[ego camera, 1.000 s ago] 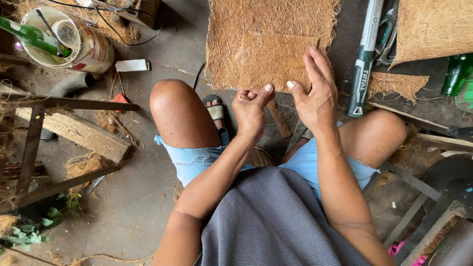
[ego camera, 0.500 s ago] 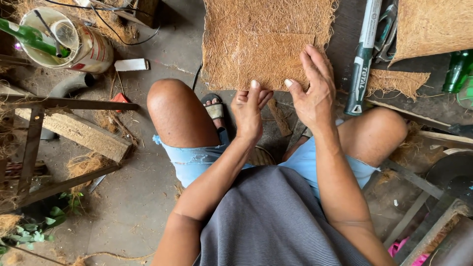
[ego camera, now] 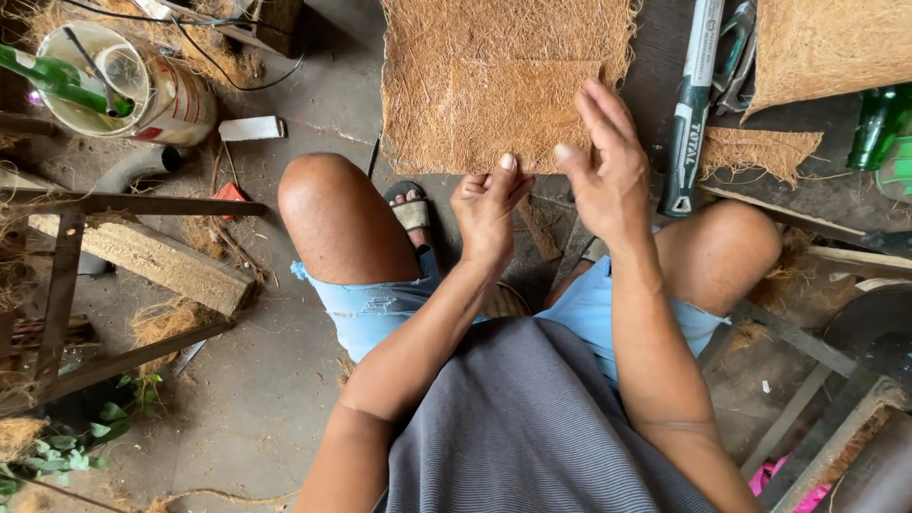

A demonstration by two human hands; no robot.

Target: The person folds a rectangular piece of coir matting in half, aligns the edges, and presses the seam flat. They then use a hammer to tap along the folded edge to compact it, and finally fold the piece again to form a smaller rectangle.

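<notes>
Coir mat [ego camera: 494,81] lies flat on the floor ahead of my knees. My left hand [ego camera: 486,211] pinches its near edge, thumb up; my right hand [ego camera: 608,166] rests open-fingered on it, gripping nothing.

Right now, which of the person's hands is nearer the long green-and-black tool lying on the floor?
Right. The right hand lies on the coir mat, just beside the green-and-black tool. The left hand sits at the mat's near edge, farther from the tool.
</notes>
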